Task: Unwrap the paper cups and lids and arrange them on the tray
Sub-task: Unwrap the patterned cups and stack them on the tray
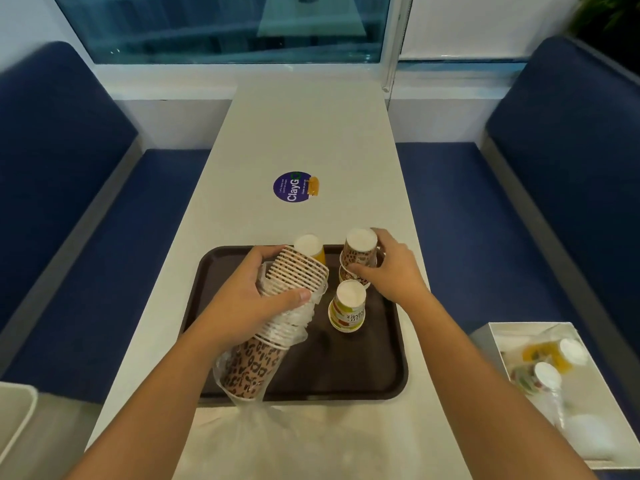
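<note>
Two-handedly worked over the dark brown plastic tray point(346, 382). Clasped in the left hand point(249, 299) a tilted stack of leopard-print paper cups point(252, 368), partly sleeved in clear plastic wrap point(294, 320). Grasped with the right hand point(394, 268) two nested upturned leopard-print cups point(358, 252) at the tray's far right. Noted beside them a yellow-green printed cup point(346, 310) and an orange cup point(311, 249), both upturned on the tray.
</note>
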